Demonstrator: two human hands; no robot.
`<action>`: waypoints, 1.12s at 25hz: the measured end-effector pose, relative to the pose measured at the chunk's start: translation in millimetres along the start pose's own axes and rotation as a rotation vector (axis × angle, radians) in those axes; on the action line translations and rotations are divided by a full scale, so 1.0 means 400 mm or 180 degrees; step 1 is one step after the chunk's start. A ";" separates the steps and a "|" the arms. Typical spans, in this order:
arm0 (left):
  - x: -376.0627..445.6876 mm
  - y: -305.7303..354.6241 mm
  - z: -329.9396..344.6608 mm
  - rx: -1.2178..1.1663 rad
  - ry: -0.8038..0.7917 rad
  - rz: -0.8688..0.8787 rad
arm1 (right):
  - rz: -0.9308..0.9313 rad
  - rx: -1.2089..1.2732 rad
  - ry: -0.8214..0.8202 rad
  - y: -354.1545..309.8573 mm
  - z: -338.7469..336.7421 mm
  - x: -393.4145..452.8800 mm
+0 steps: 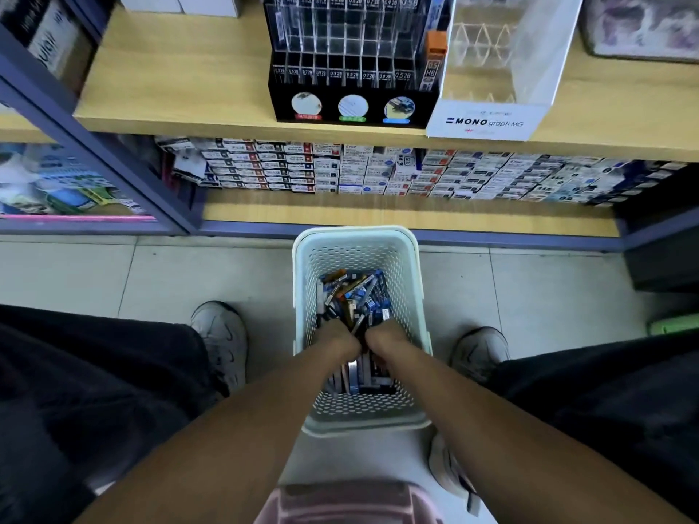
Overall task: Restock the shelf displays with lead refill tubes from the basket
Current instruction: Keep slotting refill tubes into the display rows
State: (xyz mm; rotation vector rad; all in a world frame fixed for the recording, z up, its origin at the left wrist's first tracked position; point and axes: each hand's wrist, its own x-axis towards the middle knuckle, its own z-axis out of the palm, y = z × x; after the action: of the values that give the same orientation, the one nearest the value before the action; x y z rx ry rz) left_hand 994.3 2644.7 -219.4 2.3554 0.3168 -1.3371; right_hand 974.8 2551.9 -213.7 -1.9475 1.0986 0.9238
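Tiled floor point(151, 274) carries a pale perforated basket point(353, 240) of lead refill tubes point(359, 293); left hand point(336, 336) and right hand point(386, 336) dig into them, grip indiscernible. Black display rack point(351, 104) stands on the shelf point(181, 77) above.

A pale, glossy tiled floor point(151, 274) with thin dark grout lines spreads across the near ground. At the far side stands a shelving unit with a grey-blue metal frame point(125, 183) and light wooden shelf boards point(181, 70). The lower shelf sits in shadow; soft, dim light falls evenly over the upper board.
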 end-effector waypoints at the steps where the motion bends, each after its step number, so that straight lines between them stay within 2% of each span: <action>1: 0.003 0.002 0.008 0.0079 0.0005 0.0030 | -0.0022 0.0024 0.0077 -0.002 0.002 0.001; 3: 0.006 0.007 0.018 0.0221 0.0158 0.0108 | -0.0106 0.0057 0.0151 -0.013 0.007 0.001; 7: 0.021 0.007 0.022 -0.0150 0.0504 0.0206 | 0.0014 0.0292 0.0038 -0.035 0.021 0.011; 10: 0.033 0.003 0.008 -0.0473 0.0547 0.0201 | 0.0075 0.0809 -0.0040 -0.025 0.027 0.020; 17: 0.030 -0.001 0.018 -0.0948 0.0432 0.0152 | 0.0203 0.1671 -0.0364 -0.002 0.021 0.036; 24: 0.013 -0.001 -0.001 -0.2314 0.0116 -0.0032 | 0.0263 0.1939 -0.0450 -0.001 0.009 0.040; 28: 0.012 -0.007 0.002 -0.2787 0.0044 0.0038 | 0.0224 0.2033 -0.0490 0.004 0.028 0.047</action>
State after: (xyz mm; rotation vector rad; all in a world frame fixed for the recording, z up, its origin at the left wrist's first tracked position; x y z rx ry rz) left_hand 995.0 2646.7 -224.4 1.6168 0.7179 -0.8996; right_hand 978.1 2553.4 -235.3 -1.3033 1.1945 0.6374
